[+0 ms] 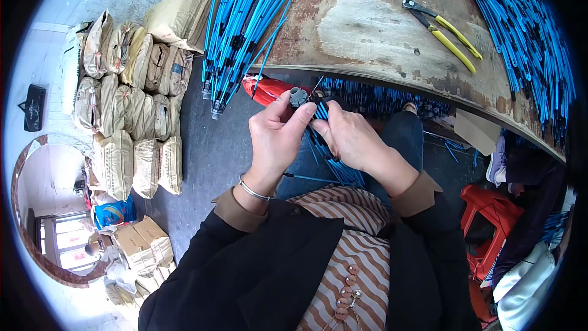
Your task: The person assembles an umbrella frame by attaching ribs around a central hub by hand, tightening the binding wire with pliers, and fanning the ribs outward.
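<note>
My left hand (272, 133) is closed, pinching a small grey ribbed round plastic fitting (298, 97) between thumb and fingers. Close beside it, my right hand (352, 136) is wrapped round a bundle of thin blue rods with black parts (331, 160). The rods hang down over my lap, their black ends up by the grey fitting. Both hands meet just off the near edge of the worn wooden table (361, 24). A thin dark piece sticks up between them; what it belongs to is too small to tell.
Pincers with yellow handles (450, 40) lie on the table. Blue rods are heaped at its right (520, 43), and another bunch (248, 30) overhangs its left edge. Stacked sacks (131, 104) stand at left. A red plastic stool (493, 220) and another person's leg (530, 178) are at right.
</note>
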### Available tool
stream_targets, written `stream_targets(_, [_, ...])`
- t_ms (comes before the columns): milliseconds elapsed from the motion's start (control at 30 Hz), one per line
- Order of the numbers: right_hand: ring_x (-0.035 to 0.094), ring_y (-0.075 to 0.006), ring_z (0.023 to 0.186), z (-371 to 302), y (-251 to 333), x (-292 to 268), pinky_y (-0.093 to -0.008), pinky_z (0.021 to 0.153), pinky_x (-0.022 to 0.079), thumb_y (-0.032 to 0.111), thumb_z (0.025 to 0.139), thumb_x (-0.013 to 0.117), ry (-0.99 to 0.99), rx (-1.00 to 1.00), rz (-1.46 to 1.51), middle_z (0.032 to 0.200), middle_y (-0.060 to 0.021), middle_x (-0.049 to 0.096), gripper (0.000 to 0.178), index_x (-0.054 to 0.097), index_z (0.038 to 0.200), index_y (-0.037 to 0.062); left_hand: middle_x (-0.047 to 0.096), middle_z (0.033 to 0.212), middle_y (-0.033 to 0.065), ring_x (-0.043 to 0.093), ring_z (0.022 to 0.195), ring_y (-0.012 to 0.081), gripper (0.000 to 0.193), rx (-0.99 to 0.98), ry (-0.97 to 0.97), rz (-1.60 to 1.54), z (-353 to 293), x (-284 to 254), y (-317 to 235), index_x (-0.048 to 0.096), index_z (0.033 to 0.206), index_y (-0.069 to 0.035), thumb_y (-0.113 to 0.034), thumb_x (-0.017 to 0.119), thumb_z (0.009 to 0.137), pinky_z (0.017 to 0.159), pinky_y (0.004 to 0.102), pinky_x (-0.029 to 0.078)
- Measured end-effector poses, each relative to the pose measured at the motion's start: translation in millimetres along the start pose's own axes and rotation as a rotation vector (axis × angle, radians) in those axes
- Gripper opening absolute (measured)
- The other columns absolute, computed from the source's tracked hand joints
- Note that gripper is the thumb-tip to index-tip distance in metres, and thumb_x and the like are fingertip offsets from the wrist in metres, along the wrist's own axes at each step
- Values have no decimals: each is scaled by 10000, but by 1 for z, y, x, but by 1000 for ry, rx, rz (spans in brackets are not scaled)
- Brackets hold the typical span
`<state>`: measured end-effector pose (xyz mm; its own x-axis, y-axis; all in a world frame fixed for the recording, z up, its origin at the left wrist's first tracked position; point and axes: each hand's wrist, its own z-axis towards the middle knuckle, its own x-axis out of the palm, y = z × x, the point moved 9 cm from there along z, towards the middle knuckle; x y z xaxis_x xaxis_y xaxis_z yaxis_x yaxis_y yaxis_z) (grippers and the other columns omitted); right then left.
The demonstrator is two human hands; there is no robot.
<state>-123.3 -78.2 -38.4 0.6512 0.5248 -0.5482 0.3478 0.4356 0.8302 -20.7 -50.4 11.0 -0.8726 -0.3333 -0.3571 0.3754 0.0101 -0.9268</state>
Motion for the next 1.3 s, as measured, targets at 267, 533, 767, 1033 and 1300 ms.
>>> stream_targets(267, [609,-371,673,-32,19,-24,-424,582,482,202,867,579,-552,-173,75,702,-201,584,279,488,1010,-20,634,858,5,529,753,36,235,-15,37,-223,-8,-3,-6,625,1034,31,-57,656,818,646,184,446])
stream_targets(533, [593,-370,629,-25,16,-13,-420,545,463,152,867,568,-264,-238,281,693,-189,575,201,503,952,-17,648,851,25,550,752,43,281,63,184,-277,-11,-15,1,622,1057,28,-36,677,789,652,185,456])
stream_targets(767, [556,-389,580,-14,27,-10,-452,500,425,135,868,554,-120,-330,190,636,-193,530,169,454,849,-1,657,814,31,562,708,48,314,137,245,-275,-12,-24,7,620,1060,30,-39,697,764,623,195,461])
stream_targets(1033, [572,-392,594,-7,33,-8,-457,499,443,126,847,575,-44,-384,87,632,-197,548,186,451,878,-9,657,849,31,571,731,63,324,250,371,-261,-11,-23,-4,616,1073,25,-61,698,771,651,200,465])
stream_targets(1300, [604,-366,603,-11,22,-15,-431,492,477,108,821,605,-243,-286,-75,647,-201,579,259,476,980,-51,593,1046,34,524,940,79,349,-44,178,-532,-11,2,12,537,1181,16,-99,613,861,832,225,422])
